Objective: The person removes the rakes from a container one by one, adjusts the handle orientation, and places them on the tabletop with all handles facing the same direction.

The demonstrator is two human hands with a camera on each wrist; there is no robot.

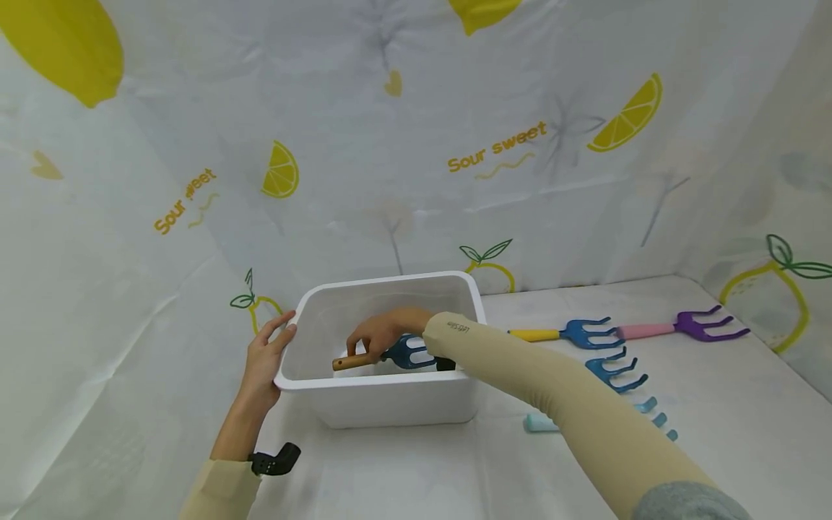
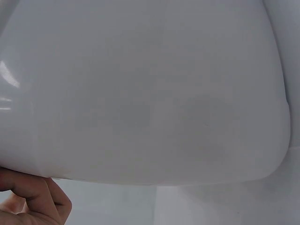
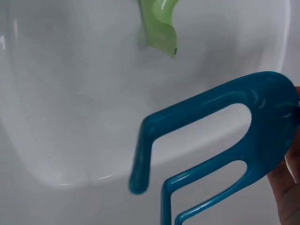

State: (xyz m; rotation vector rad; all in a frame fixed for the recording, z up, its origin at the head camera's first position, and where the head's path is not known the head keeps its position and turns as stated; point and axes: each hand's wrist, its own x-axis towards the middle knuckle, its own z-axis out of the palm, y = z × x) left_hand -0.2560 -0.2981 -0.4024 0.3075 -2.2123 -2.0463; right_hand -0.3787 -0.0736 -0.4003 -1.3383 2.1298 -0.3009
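A white plastic tub point(image 1: 396, 404) stands on the white surface. My left hand point(image 1: 263, 357) grips its left rim, and curled fingers point(image 2: 35, 194) show at the edge in the left wrist view. Inside the tub, my right hand point(image 1: 380, 334) holds a blue hand rake point(image 1: 408, 352) by its wooden handle point(image 1: 351, 361). The rake's tines point right in the head view. The right wrist view shows the blue rake head point(image 3: 262, 117) close up, with my fingers point(image 3: 283, 187) behind it. A light green piece point(image 3: 161, 33) lies on the tub floor.
Right of the tub lie a yellow-handled blue rake point(image 1: 575, 334), a pink-handled purple rake point(image 1: 698, 326), another blue rake point(image 1: 614, 372) and a light blue one point(image 1: 542, 422), the last two partly hidden by my right sleeve. A lemon-print sheet point(image 1: 364, 209) rises behind.
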